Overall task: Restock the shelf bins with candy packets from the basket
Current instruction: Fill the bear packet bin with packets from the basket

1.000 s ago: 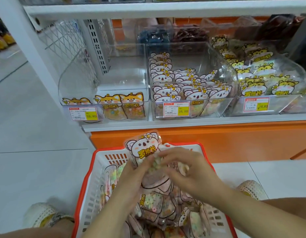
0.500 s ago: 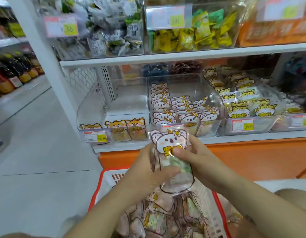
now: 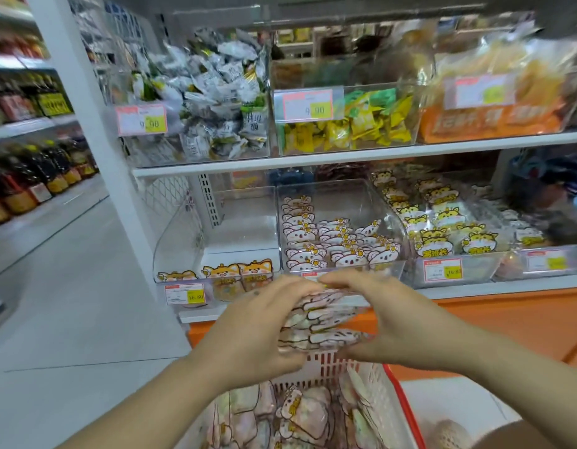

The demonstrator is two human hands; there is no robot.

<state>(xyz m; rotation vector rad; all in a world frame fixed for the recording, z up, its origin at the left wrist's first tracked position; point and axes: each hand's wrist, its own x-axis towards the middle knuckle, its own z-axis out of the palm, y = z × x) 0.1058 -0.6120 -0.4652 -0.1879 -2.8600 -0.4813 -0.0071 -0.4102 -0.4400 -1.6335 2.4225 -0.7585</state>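
White shelving [image 3: 345, 156] is taking up way more of the view than half a second ago. The camera is tilting up, so the upper bins [image 3: 361, 72] of wrapped sweets are showing in full now.

On the lower shelf, the clear middle bin [image 3: 342, 202] is sitting about half full of koala-face packets. The left bin [image 3: 238, 222] is holding just a few fox-face ones at its front, and the right bin [image 3: 400, 228] is carrying tiger-face ones.

The red-rimmed basket [image 3: 407, 413] is sliding toward the bottom edge of the picture, with loose packets [image 3: 300, 416] still lying inside it.

The stack of candy packets [image 3: 322, 322] is riding higher than before, above the basket's far wall and just in front of the middle bin's front lip. Earlier the front packet was facing the camera upright. Now the stack is lying flat, with only the edges showing.

The left hand [image 3: 264, 328] and right hand [image 3: 400, 322] are gripping the stack from either side, fingers curling over the top and almost meeting, thumbs tucking underneath.
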